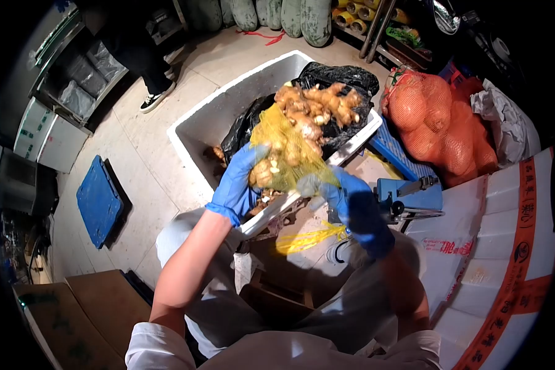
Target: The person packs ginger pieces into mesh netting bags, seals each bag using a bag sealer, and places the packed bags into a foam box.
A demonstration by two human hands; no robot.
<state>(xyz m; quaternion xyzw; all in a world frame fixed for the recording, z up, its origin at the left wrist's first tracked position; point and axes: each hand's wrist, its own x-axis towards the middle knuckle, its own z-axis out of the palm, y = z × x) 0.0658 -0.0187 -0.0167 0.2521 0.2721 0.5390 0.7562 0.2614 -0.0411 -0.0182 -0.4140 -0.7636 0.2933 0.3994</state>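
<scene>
In blue gloves, both my hands are at a yellow mesh bag [290,161] with pieces of ginger inside, above the near side of a white foam box [194,114]. My left hand [235,182] is closed on the bag's left side. At the other end, my right hand [354,206] grips the gathered mesh, slightly blurred. Loose ginger [336,102] lies on black plastic [345,77] in the box, just beyond the bag. Below my right hand, yellow netting [314,237] hangs near the box's near rim.
To the right are a blue bench device [410,196], red mesh sacks [422,111] of round produce and white cartons [450,246]. A blue lid-like board [98,200] rests on the floor at left. A person [139,52] stands behind it. Green gourds [314,21] line the back.
</scene>
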